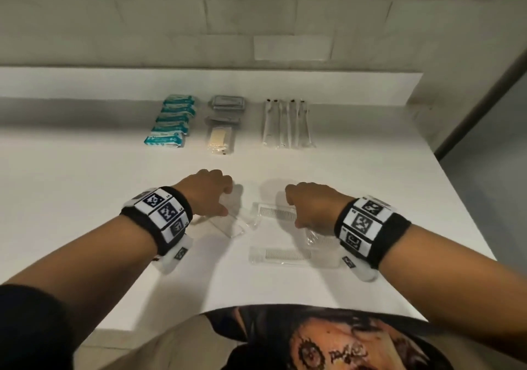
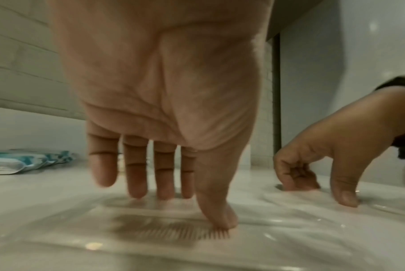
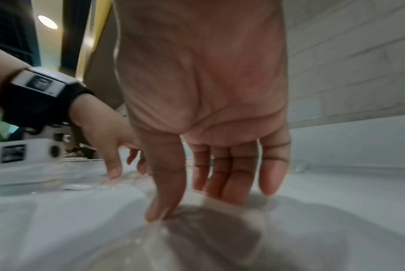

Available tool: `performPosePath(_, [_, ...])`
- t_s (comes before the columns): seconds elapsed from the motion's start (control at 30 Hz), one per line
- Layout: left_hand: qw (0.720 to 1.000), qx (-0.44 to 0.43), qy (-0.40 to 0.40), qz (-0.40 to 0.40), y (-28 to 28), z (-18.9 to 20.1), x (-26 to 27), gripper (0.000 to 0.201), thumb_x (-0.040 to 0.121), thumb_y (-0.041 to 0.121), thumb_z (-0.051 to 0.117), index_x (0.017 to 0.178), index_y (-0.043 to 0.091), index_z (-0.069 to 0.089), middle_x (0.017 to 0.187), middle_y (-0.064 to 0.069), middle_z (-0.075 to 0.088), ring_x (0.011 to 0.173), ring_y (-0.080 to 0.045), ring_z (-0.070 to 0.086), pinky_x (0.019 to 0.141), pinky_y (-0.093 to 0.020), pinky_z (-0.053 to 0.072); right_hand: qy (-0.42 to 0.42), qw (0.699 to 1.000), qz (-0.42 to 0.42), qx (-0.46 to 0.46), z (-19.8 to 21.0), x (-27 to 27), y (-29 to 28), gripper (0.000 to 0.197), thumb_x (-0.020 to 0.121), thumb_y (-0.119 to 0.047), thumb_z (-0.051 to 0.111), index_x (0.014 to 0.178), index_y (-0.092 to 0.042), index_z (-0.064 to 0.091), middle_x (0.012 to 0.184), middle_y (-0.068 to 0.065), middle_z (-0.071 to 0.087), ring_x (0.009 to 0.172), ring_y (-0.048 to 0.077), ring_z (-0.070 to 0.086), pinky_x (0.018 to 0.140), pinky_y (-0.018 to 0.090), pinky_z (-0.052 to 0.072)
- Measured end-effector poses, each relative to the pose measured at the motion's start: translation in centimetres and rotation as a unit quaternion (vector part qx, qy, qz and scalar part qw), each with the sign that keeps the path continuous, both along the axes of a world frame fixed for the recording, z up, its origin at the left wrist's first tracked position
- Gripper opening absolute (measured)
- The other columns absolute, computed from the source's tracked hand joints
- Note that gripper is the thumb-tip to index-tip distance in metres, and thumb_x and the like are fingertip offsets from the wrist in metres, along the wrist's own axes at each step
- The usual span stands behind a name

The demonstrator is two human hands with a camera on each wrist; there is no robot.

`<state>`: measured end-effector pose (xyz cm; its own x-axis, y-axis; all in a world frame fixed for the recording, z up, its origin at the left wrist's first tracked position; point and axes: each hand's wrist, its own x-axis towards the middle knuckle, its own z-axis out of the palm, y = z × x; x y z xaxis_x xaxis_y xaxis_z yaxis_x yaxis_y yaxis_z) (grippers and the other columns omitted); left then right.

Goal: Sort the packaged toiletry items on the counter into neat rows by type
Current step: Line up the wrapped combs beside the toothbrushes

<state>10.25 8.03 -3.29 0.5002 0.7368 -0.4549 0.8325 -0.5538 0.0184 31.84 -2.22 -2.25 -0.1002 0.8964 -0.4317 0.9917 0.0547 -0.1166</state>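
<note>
**Two hands on wrapped combs at a white counter**

Nearest the person, a packaged comb (image 1: pixel 281 255) lies flat on the white counter (image 1: pixel 399 187), apart from both hands. Just beyond it, the left hand (image 1: pixel 207 190) reaches down with fingers extended, its thumb (image 2: pixel 216 216) pressing a clear-wrapped comb (image 2: pixel 171 232). The right hand (image 1: pixel 312 202) does likewise – fingers loosely spread, thumb tip (image 3: pixel 159 210) touching another comb packet (image 1: pixel 275 212); whether either hand grips its packet cannot be told. Farther back, near the wall, three sorted rows stand – teal packets (image 1: pixel 171 121) at left, grey and cream packets (image 1: pixel 224 124) in the middle, wrapped toothbrushes (image 1: pixel 288 124) at right.
</note>
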Motion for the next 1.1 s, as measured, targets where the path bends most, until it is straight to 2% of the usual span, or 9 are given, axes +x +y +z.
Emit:
performPosePath(0.17, [0.999,-0.019,0.027,0.004,0.8,-0.3,0.4,0.039,0.078,0.045,0.069,0.110,0.028,0.053,0.113,0.003,0.048,0.108,-0.019,0.045,0.089,-0.031,0.042,-0.056,0.998,0.016,-0.007,0.0,-0.4,1.0,0.026,0.081,-0.005,0.053,0.102,-0.018,0.060,0.107,0.002,0.054,0.090,0.020,0.050,0.081,0.033,0.042])
performPosePath(0.3, [0.999,-0.035,0.040,-0.007,1.3,-0.2,0.7,0.042,0.078,0.046,0.069,0.110,0.025,0.053,0.113,0.003,0.051,0.106,-0.019,0.049,0.089,-0.032,0.044,-0.018,0.998,0.016,0.053,0.5,0.9,0.9,0.029,0.077,-0.002,0.053,0.067,-0.027,0.043,0.083,-0.006,0.053,0.087,0.020,0.052,0.079,0.032,0.032])
performPosePath(0.4, [0.998,-0.047,0.033,-0.002,1.7,-0.5,0.3,0.042,0.075,0.051,0.069,0.102,0.028,0.048,0.106,0.006,0.056,0.097,-0.017,0.054,0.088,-0.034,0.046,0.055,0.997,-0.044,0.039,1.6,2.5,-1.2,0.013,0.082,-0.022,0.064,0.081,-0.021,0.052,0.086,-0.002,0.059,0.082,0.022,0.055,0.064,0.031,0.037])
performPosePath(0.47, [0.999,-0.051,0.018,0.002,2.0,-0.8,-0.1,0.043,0.073,0.054,0.070,0.101,0.030,0.048,0.102,0.008,0.057,0.093,-0.015,0.055,0.088,-0.034,0.046,0.036,0.997,-0.064,-0.005,1.4,3.5,-3.1,0.025,0.078,-0.026,0.066,0.097,-0.020,0.050,0.095,0.001,0.059,0.083,0.022,0.054,0.058,0.029,0.037])
performPosePath(0.63, [0.998,-0.051,-0.019,-0.014,2.1,-1.2,-0.3,0.033,0.074,0.049,0.071,0.093,0.029,0.053,0.101,0.006,0.056,0.092,-0.017,0.054,0.080,-0.030,0.045,-0.074,0.990,-0.097,-0.072,-1.4,5.0,-5.9,0.061,0.071,-0.040,0.077,0.121,-0.019,0.048,0.117,0.002,0.049,0.098,0.021,0.054,0.072,0.027,0.037])
performPosePath(0.8, [0.993,-0.053,-0.103,-0.005,1.7,-0.9,-0.8,0.024,0.085,0.029,0.066,0.098,0.015,0.052,0.109,0.004,0.059,0.089,-0.020,0.054,0.071,-0.029,0.038,-0.044,0.989,-0.125,-0.071,-1.8,4.5,-5.7,0.040,0.077,-0.024,0.074,0.108,-0.019,0.048,0.105,0.003,0.056,0.088,0.019,0.051,0.065,0.025,0.037])
performPosePath(0.9, [0.978,-0.055,-0.196,0.052,1.0,0.2,-2.3,0.037,0.081,0.038,0.071,0.108,0.022,0.051,0.099,0.002,0.061,0.084,-0.017,0.055,0.069,-0.030,0.040,-0.002,0.988,-0.151,-0.031,-1.2,4.3,-5.6,0.031,0.084,-0.013,0.063,0.099,-0.022,0.037,0.094,0.001,0.055,0.074,0.017,0.051,0.053,0.022,0.034])
performPosePath(1.0, [0.988,-0.078,-0.130,0.034,-0.6,0.8,-4.3,0.040,0.075,0.043,0.075,0.104,0.029,0.052,0.091,0.010,0.056,0.086,-0.013,0.055,0.071,-0.028,0.041,0.054,0.985,-0.160,-0.038,-0.1,2.5,-5.5,0.045,0.079,-0.015,0.069,0.106,-0.030,0.036,0.090,-0.002,0.057,0.071,0.016,0.054,0.057,0.028,0.041])
performPosePath(1.1, [0.998,-0.053,-0.033,-0.002,-2.4,-0.1,-5.4,0.047,0.073,0.042,0.076,0.110,0.027,0.050,0.097,0.009,0.055,0.090,-0.015,0.054,0.070,-0.028,0.040,0.013,0.993,-0.080,-0.090,-0.7,-1.2,-6.0,0.055,0.073,-0.019,0.076,0.113,-0.031,0.041,0.084,-0.009,0.051,0.077,0.016,0.052,0.055,0.026,0.034])
